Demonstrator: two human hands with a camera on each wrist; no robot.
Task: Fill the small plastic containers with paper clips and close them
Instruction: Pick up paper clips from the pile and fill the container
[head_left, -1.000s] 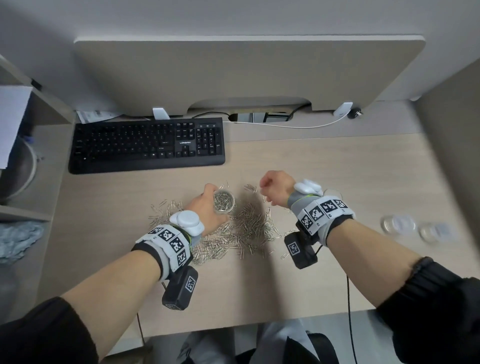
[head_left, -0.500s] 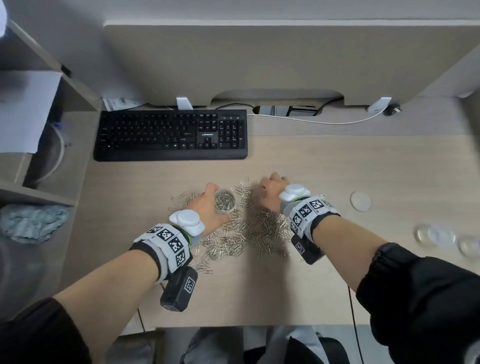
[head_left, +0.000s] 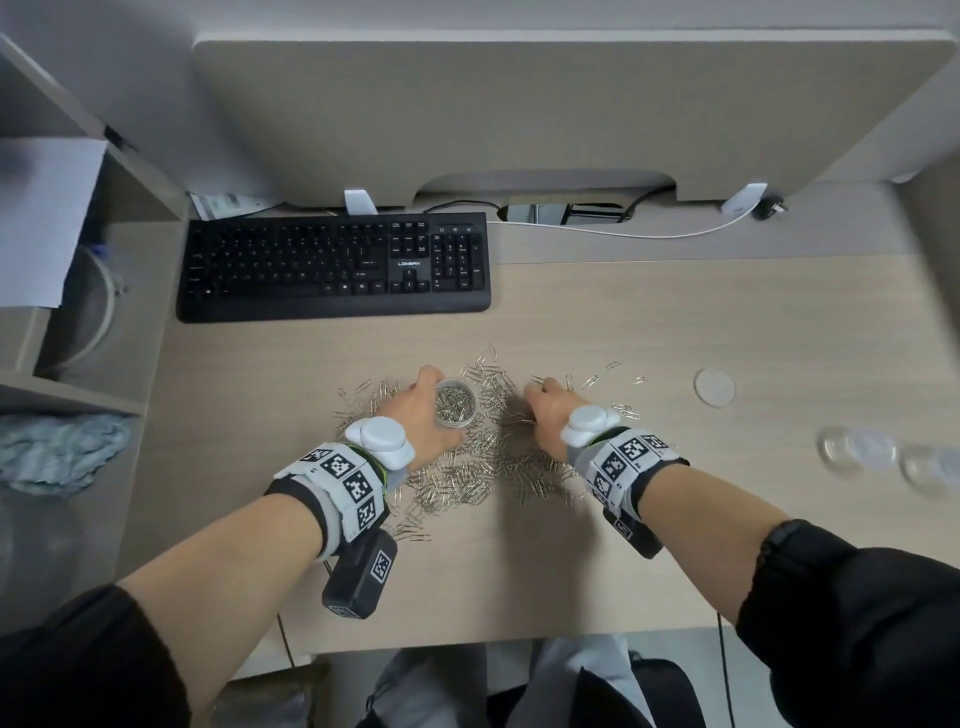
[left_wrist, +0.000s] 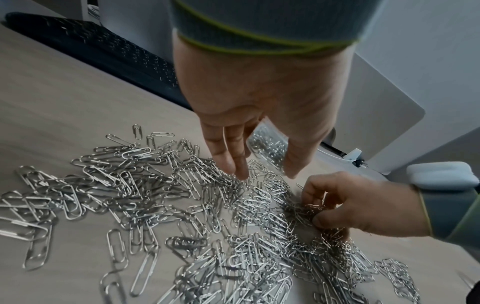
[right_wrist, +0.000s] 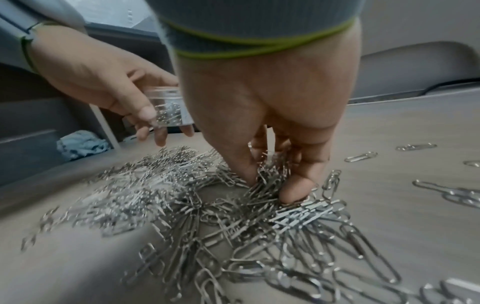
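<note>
Head view: left hand (head_left: 422, 415) holds container (head_left: 456, 404); right hand (head_left: 551, 413) pinches clips (head_left: 519, 415).

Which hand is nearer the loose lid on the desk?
Right. The right hand is in the clip pile, left of the lid; the left hand is farther left, holding the container.
</note>
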